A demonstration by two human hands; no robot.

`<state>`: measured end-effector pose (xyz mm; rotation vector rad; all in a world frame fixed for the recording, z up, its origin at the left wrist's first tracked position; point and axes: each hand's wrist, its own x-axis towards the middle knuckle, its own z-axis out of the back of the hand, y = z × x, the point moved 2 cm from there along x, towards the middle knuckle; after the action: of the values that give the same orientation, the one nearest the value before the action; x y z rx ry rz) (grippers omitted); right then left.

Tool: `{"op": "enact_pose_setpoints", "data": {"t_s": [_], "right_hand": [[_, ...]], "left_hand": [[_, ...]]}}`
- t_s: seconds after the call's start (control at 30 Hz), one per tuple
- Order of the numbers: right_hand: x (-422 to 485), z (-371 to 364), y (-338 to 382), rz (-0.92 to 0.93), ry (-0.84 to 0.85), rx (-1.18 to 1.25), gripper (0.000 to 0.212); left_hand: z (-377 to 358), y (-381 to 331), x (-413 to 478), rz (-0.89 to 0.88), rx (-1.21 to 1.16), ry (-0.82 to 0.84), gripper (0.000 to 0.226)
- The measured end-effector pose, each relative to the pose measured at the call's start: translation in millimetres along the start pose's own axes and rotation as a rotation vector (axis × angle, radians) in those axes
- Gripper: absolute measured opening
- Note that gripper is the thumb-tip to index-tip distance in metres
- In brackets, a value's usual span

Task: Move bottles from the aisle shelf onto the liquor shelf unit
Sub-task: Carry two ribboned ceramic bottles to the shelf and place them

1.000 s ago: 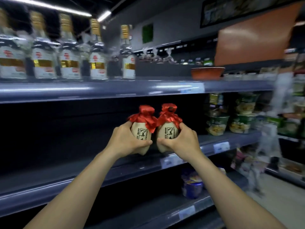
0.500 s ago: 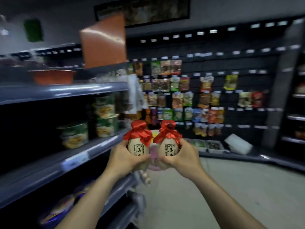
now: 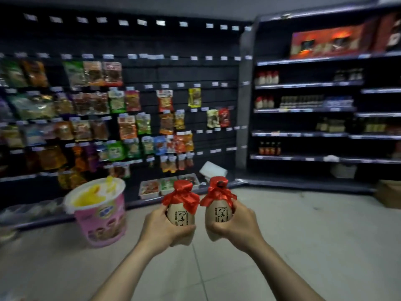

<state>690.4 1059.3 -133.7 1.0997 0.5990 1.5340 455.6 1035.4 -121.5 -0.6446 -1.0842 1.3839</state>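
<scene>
I hold two small tan jar-shaped bottles with red cloth caps, side by side in front of me over the floor. My left hand (image 3: 161, 230) grips the left bottle (image 3: 181, 210) around its belly. My right hand (image 3: 237, 225) grips the right bottle (image 3: 219, 210) the same way. Both bottles stand upright and nearly touch. The liquor shelf unit (image 3: 303, 134) stands at the right, across the floor, with small groups of bottles on several of its shelves. The aisle shelf is out of view.
A wall of hanging snack packets (image 3: 121, 118) fills the left and centre background. A large pink tub (image 3: 99, 210) sits at the lower left, close to my left arm. A brown cardboard box (image 3: 389, 193) lies on the floor at the right. Pale tiled floor (image 3: 303, 235) stretches toward the shelves.
The view has swung right, away from the aisle shelf, past the snack wall; the liquor shelf unit now shows at the right. Both hands keep the bottles held together.
</scene>
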Motion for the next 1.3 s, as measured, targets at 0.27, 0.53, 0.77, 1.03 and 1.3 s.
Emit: {"op": "enact_pose_setpoints", "data": {"t_s": [0.27, 0.53, 0.77, 1.03, 1.3], "right_hand": [[186, 75, -125, -0.161, -0.11, -0.076, 0.054], [332, 160, -222, -0.281, -0.287, -0.135, 0.05], [473, 224, -328, -0.304, -0.322, -0.163, 0.055], [674, 325, -428, -0.266, -0.302, -0.151, 0.052], [846, 382, -516, -0.237, -0.305, -0.126, 0.053]], "left_hand": [[-172, -18, 207, 0.003, -0.111, 0.157, 0.062], [-317, -51, 369, -0.017, -0.086, 0.278, 0.059], [-464, -69, 503, -0.035, -0.092, 0.307, 0.06], [-623, -123, 674, -0.074, -0.087, 0.255, 0.061], [-744, -152, 830, -0.1, -0.022, 0.241, 0.061]]}}
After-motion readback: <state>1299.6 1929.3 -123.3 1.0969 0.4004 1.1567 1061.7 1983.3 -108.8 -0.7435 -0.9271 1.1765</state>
